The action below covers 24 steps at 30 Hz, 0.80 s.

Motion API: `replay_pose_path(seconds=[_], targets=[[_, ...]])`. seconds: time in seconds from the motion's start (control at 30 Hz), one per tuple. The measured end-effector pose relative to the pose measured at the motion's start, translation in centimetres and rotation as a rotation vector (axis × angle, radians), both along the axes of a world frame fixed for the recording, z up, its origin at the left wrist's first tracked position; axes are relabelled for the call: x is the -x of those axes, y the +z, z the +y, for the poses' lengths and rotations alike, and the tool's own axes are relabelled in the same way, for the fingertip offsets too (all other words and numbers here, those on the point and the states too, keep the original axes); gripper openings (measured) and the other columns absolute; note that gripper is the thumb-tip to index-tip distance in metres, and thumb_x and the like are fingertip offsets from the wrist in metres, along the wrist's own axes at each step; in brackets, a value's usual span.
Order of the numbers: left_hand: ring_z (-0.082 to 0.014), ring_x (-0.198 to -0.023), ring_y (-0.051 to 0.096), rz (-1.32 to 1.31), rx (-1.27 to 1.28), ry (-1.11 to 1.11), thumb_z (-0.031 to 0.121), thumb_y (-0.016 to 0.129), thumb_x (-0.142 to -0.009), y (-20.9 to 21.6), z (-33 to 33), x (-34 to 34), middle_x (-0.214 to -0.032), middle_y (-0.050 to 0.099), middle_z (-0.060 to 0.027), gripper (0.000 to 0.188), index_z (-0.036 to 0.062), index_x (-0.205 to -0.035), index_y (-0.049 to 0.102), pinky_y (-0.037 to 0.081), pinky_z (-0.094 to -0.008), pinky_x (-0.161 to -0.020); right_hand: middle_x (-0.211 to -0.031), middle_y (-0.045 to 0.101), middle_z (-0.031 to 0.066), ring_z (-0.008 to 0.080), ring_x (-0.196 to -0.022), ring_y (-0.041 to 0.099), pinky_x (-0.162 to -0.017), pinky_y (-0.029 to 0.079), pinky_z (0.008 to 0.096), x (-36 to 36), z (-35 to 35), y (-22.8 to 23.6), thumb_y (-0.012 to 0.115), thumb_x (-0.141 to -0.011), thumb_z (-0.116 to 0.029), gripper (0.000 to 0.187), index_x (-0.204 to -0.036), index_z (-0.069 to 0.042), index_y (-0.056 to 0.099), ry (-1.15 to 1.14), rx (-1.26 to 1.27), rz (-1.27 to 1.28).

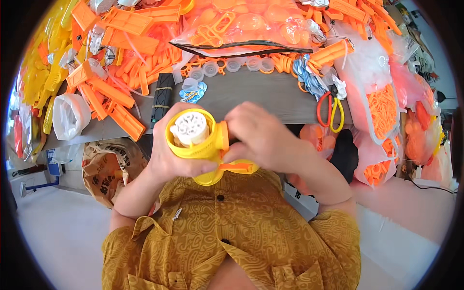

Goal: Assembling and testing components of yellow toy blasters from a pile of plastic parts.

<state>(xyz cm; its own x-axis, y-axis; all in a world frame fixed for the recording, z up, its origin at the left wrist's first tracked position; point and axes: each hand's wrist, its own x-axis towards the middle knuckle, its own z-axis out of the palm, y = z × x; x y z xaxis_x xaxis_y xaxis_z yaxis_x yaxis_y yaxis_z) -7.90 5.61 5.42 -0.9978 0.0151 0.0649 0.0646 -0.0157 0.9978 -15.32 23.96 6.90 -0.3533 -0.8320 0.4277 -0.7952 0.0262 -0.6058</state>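
Held just in front of my chest is a yellow plastic toy housing, round and open at its upper end. Inside that opening sits a white cylinder with a pattern of holes in its face. My left hand wraps around the housing from the left, thumb across its front. At the short round collar on the housing's right side, my right hand is closed, its fingers curled and slightly blurred. Whatever lies between those fingers is hidden. An orange strip shows on the housing's lower right part.
Orange plastic parts heap at the table's back left, beside yellow parts. Clear cups line the grey tabletop. Scissors with red and yellow handles lie right. A white bag and black bar are left.
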Motion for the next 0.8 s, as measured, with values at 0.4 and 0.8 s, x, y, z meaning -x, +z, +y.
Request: replay_pose_path(seconds=[0.4,0.8], targets=[[-0.0259,-0.075,0.059,-0.161,-0.559,0.089,0.017,0.070,-0.051,-1.9,0.0,0.1,-0.087,0.055,-0.0151,0.064,-0.0001,-0.106,0.041,0.051,-0.0355,-0.064,-0.076,0.056,0.0078,0.0137,-0.066,0.054,-0.061,0.043,0.0248,8.0,6.0,-1.4,0.059,-0.076,-0.005,0.011,-0.085,0.000,0.057,-0.912,0.005,0.064],[-0.0285,-0.074,0.059,-0.165,-0.626,0.112,0.018,0.068,-0.053,-2.7,-0.4,-0.2,-0.089,0.055,-0.0161,0.064,0.0009,-0.108,0.040,0.051,-0.0375,-0.064,-0.084,0.056,0.0107,0.0248,-0.074,0.056,-0.065,0.044,0.0310,7.8,3.0,-0.4,0.055,-0.075,-0.006,0.011,-0.085,-0.002,0.058,-0.763,-0.160,0.205]])
